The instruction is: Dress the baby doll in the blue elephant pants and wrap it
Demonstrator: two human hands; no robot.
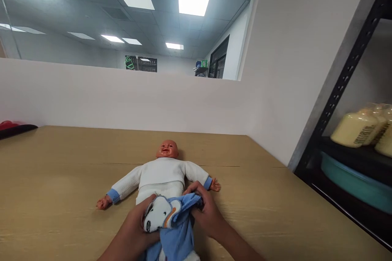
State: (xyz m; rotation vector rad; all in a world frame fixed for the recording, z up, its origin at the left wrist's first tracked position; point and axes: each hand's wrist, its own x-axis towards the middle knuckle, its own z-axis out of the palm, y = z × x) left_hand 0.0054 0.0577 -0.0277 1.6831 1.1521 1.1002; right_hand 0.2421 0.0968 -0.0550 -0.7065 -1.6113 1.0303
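A baby doll (162,173) in a white top with blue cuffs lies on its back on the wooden table (61,163), head away from me. My left hand (137,228) and my right hand (203,208) are both closed on a blue garment (177,220) with a white cartoon patch, bunched over the doll's lower body. The doll's legs are hidden under the cloth and my hands.
A white partition wall (122,98) runs behind the table. A black metal shelf (343,89) stands at the right, holding pale yellow bottles (355,128) and a teal basin (355,179). A dark and red object (12,128) lies at the table's far left.
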